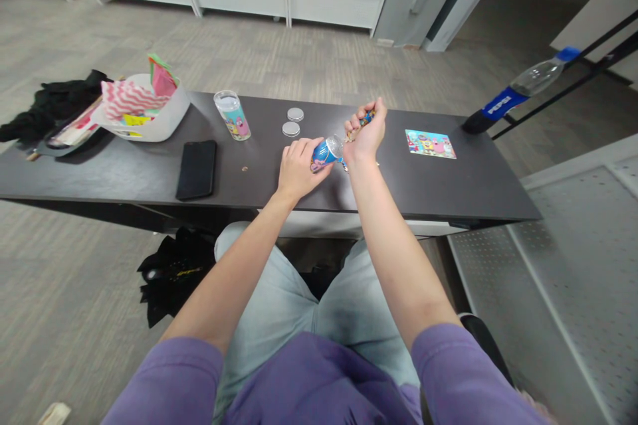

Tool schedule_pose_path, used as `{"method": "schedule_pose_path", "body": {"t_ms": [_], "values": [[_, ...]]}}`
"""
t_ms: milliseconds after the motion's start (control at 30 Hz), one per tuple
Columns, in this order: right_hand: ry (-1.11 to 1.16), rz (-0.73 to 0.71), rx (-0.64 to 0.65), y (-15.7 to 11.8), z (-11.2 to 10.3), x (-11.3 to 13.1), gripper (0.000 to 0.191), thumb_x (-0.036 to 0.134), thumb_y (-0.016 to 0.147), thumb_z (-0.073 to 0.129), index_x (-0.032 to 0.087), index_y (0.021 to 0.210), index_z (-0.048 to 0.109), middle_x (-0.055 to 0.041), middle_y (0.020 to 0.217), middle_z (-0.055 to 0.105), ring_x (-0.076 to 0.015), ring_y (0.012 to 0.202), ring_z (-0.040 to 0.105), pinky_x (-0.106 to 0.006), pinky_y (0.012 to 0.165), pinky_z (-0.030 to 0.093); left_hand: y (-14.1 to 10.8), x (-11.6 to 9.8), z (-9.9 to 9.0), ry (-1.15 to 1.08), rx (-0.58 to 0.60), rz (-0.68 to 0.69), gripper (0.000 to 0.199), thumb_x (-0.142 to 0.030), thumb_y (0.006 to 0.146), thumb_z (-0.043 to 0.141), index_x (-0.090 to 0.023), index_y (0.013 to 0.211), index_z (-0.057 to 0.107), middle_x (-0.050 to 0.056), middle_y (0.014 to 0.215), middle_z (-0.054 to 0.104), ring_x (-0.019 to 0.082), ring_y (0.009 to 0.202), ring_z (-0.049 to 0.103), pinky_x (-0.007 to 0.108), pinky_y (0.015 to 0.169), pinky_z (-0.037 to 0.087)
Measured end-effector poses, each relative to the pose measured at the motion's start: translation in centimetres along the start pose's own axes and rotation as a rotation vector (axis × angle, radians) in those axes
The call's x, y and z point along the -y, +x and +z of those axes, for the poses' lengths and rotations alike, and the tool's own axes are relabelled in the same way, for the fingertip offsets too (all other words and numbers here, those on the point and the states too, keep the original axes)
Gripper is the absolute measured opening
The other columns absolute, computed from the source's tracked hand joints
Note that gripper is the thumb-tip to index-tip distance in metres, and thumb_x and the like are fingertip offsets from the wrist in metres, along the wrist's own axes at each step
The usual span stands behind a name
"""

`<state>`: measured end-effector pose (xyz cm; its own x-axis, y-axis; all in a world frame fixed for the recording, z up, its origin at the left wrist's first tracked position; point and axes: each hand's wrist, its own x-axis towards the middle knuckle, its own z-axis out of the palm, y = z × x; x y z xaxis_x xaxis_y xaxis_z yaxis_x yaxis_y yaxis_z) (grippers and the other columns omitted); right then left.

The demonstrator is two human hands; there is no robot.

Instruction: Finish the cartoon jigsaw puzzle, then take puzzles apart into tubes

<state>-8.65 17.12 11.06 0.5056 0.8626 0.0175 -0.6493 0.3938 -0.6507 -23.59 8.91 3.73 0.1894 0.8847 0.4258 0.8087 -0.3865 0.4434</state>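
My left hand (297, 169) is wrapped round a small clear jar (325, 153) with a blue cartoon label. The jar lies tilted, its open mouth towards my right wrist. Curled and palm up, my right hand (367, 131) holds a cluster of small multicoloured pieces (367, 117) that look like jigsaw pieces. A few more bits show by the jar's mouth, partly hidden by my wrist. A second clear jar (235, 118), with a pink and turquoise cartoon label, stands upright to the left. Behind my left hand lie two round silver lids (295, 114).
On the dark table (478, 186) are a cartoon picture card (430, 144) and a black phone (196, 170). A white basket (167, 116) with packets stands at the left, beside black cloth (60, 103). A Pepsi bottle (518, 93) stands near the right end.
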Motion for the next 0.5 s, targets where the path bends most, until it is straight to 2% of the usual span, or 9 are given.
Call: {"method": "schedule_pose_path", "body": {"t_ms": [100, 233, 500], "values": [[0.008, 0.040, 0.004, -0.27, 0.03, 0.31, 0.053, 0.065, 0.131, 0.054, 0.030, 0.091, 0.051, 0.0106, 0.075, 0.046, -0.0067, 0.049, 0.036, -0.019, 0.045, 0.032, -0.05, 0.01, -0.05, -0.002, -0.006, 0.001, 0.061, -0.050, 0.112, 0.086, -0.023, 0.165, 0.074, 0.015, 0.160, 0.078, 0.037, 0.148, 0.072, 0.062, 0.131, 0.059], [0.005, 0.066, 0.006, -0.50, 0.05, 0.57, 0.054, 0.068, 0.129, 0.055, 0.030, 0.091, 0.050, 0.0109, 0.074, 0.045, -0.0071, 0.048, 0.034, -0.019, 0.044, 0.031, -0.06, 0.10, -0.02, -0.007, -0.011, 0.009, 0.059, -0.049, 0.113, 0.087, -0.023, 0.165, 0.074, 0.016, 0.161, 0.078, 0.037, 0.148, 0.073, 0.063, 0.131, 0.061], [0.028, 0.067, 0.009, -0.82, 0.10, 0.51, 0.048, 0.060, 0.130, 0.051, 0.030, 0.092, 0.050, 0.0102, 0.074, 0.049, -0.0079, 0.051, 0.042, -0.021, 0.050, 0.039, -0.03, 0.16, 0.01, -0.009, -0.012, 0.003, 0.061, -0.049, 0.112, 0.086, -0.024, 0.166, 0.073, 0.015, 0.163, 0.077, 0.037, 0.151, 0.072, 0.063, 0.132, 0.060]]}}
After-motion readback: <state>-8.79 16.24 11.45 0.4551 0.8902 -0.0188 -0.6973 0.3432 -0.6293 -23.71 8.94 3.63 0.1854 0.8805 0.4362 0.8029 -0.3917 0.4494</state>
